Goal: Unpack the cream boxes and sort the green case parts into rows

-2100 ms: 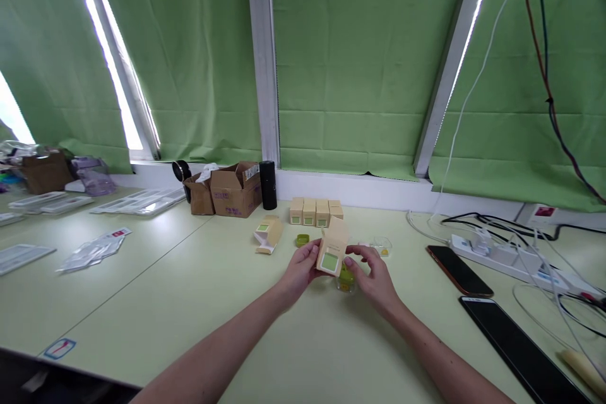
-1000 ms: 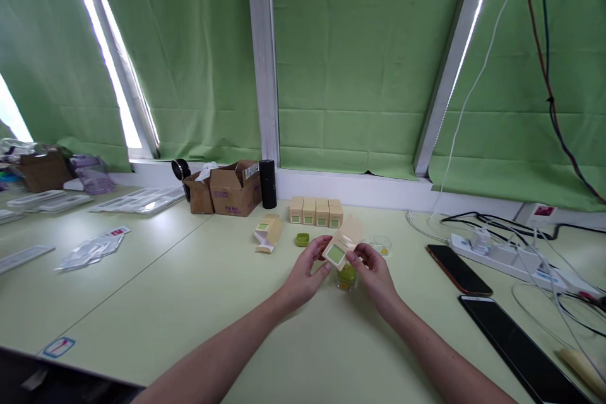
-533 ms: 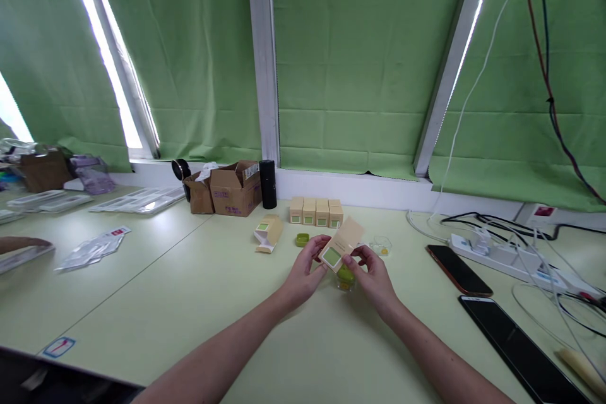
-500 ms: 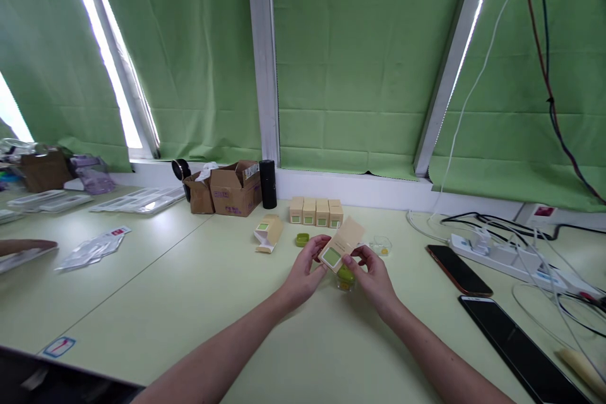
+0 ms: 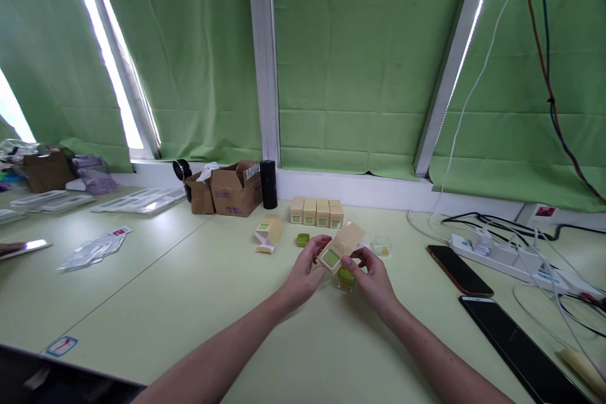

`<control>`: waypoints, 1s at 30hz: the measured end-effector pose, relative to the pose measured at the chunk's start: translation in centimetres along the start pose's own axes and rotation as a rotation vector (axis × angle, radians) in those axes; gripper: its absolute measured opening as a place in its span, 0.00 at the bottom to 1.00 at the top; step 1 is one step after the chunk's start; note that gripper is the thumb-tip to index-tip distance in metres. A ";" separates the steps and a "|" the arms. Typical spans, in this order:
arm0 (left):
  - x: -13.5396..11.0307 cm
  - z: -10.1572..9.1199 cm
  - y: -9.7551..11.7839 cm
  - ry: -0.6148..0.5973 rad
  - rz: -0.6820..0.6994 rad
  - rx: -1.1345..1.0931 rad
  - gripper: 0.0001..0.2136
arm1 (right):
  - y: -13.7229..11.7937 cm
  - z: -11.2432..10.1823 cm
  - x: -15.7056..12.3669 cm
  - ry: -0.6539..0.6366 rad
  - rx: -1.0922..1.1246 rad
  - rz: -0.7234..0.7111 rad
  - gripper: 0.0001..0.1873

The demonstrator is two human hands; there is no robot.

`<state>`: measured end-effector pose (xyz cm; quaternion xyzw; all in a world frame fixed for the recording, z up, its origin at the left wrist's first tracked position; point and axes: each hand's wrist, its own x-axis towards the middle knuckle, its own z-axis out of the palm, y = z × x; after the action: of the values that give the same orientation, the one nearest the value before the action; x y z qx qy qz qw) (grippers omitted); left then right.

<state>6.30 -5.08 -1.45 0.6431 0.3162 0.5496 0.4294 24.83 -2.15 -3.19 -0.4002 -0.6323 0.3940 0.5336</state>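
Between my two hands is a small flattened cardboard box (image 5: 341, 242), tan with a green square on its lower part, tilted up to the right. My left hand (image 5: 303, 274) grips its left edge, fingers behind and thumb in front. Pinching its lower right edge is my right hand (image 5: 374, 278). Just below the box, partly hidden by it, a clear container with a green lid (image 5: 346, 278) stands on the table. A green lid-like piece (image 5: 303, 240) lies behind my left hand. Beyond my right hand sits a clear container (image 5: 381, 245) with something yellow in it.
Several small tan boxes (image 5: 316, 212) stand in a row at the back, with an opened carton (image 5: 269, 233) lying left of them. Brown cardboard boxes (image 5: 231, 189) and a black cylinder (image 5: 268, 184) stand behind. Phones (image 5: 459, 270) and a power strip (image 5: 502, 257) lie right. Another person's hand (image 5: 12, 248) shows far left.
My hands stay almost still, the flattened box shifting very slightly down and left. At the far left, the other person's hand has drawn back toward the edge, holding a flat whitish item.
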 end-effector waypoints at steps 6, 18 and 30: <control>-0.1 -0.2 -0.2 -0.016 0.007 0.002 0.26 | -0.1 0.1 0.1 0.025 0.039 -0.002 0.27; -0.2 -0.3 -0.7 -0.021 0.013 0.020 0.24 | -0.7 0.0 0.3 0.026 0.142 0.041 0.31; 0.0 -0.6 -1.3 -0.083 0.054 -0.103 0.26 | -0.5 -0.1 0.4 0.047 0.172 0.042 0.32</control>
<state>5.83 -4.35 -2.59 0.6505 0.2521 0.5494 0.4597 24.88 -1.99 -2.52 -0.3753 -0.5748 0.4484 0.5724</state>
